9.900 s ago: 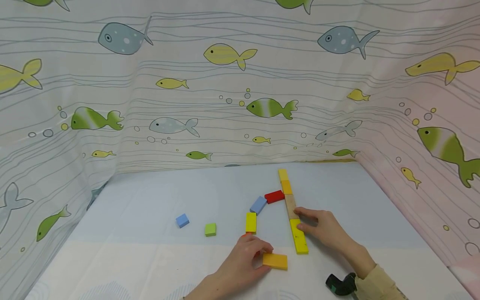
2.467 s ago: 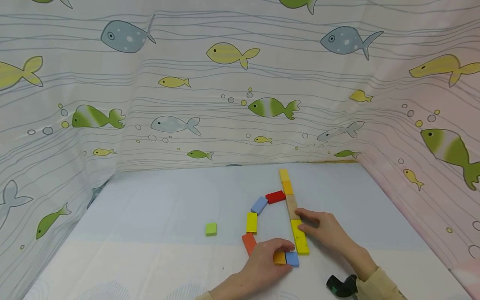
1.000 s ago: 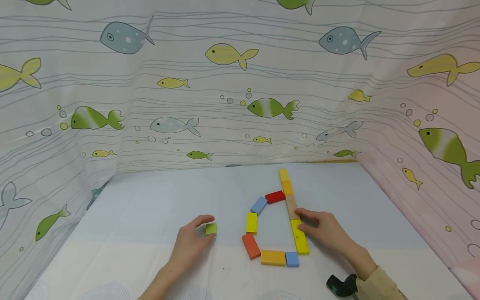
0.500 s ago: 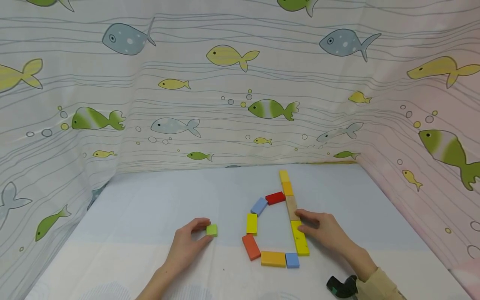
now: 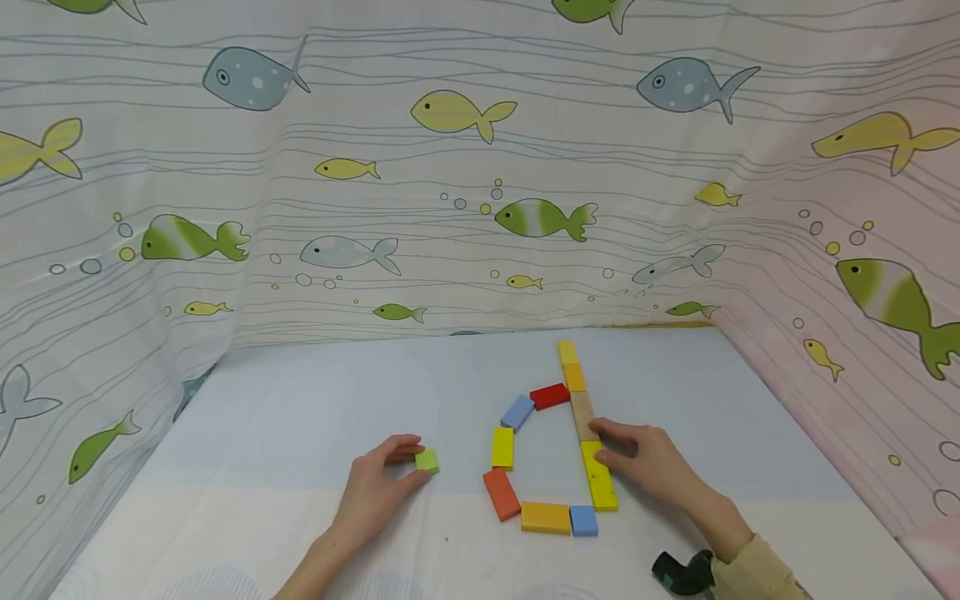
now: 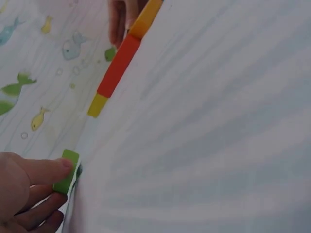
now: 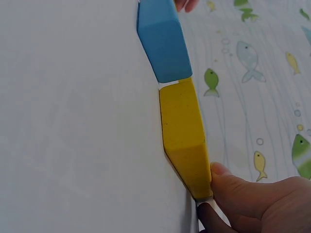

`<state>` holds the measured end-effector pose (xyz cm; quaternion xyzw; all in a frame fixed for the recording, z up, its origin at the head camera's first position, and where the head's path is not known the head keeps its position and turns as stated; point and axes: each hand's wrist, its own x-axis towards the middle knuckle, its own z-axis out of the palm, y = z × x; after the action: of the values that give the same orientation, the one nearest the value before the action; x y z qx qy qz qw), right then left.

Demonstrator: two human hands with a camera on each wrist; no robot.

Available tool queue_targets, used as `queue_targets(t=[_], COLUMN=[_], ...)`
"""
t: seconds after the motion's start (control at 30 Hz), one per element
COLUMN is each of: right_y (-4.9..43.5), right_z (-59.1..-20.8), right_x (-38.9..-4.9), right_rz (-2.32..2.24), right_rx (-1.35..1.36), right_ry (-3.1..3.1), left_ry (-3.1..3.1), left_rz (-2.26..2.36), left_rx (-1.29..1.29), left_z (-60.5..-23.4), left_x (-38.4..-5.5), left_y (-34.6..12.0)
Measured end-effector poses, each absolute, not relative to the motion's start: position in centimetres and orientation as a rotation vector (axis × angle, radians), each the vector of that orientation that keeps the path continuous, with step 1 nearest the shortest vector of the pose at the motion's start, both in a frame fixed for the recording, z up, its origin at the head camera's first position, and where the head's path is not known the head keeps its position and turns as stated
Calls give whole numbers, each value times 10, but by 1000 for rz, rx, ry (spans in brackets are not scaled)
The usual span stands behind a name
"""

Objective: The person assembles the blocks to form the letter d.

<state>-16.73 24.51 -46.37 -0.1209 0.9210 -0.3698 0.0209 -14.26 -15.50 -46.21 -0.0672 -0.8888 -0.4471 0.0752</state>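
Note:
My left hand [image 5: 378, 483] pinches a small green block [image 5: 427, 461] between thumb and fingers at the middle left of the table. In the left wrist view, the thumb lies on one face of that block [image 6: 68, 170]. My right hand [image 5: 663, 462] touches the right side of a straight row, with fingertips at a plain wood block [image 5: 582, 415] and a long yellow block [image 5: 598, 475]. Left of the row, a curve runs through a red block [image 5: 550, 396], a blue one [image 5: 517, 412], a yellow one [image 5: 503, 448], an orange-red one [image 5: 502, 494], an orange one [image 5: 546, 517] and a small blue one [image 5: 583, 521].
The row's far end has an orange-yellow block [image 5: 574, 377] and a yellow block [image 5: 567, 352]. A black curved object [image 5: 681, 572] lies by the right sleeve [image 5: 757, 571]. A fish-print cloth [image 5: 450, 250] encloses the back and sides of the pale table [image 5: 300, 400].
A small blue block has gone from the far left to the orange block's right end, and the orange block has shifted. My left hand has moved to the green block, nudging it slightly right.

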Motion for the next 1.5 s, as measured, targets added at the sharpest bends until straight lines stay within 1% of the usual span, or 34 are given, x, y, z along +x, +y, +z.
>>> queue_targets(t=[0.27,0.63,0.73,0.87,1.17,1.5], right_y=[246,246,246,247,249,248], right_z=[-463,-464,-464,-466,-464,-461], right_x=[-167,-167,-167,-167,-166,-166], right_rz=[-1129,-1127,-1130,-1139,-1149,-1148], right_rx=[-389,-372,-384,-400,-429,-427], right_ry=[2870,2871,2875,2881,2884,2881], left_ry=[-2659,-2697,-2686,-2688,-2729,-2776], left_rz=[-1418,-1547,-1576,-1606,-1558,-1470], left_rx=[-258,-668,-793,-897,-973,-1005], left_z=[-461,-448,-449,-452,-459,-464], left_x=[-138,-122,-120,-118,-113,-112], left_y=[-128,-53,-34,-12,18,36])
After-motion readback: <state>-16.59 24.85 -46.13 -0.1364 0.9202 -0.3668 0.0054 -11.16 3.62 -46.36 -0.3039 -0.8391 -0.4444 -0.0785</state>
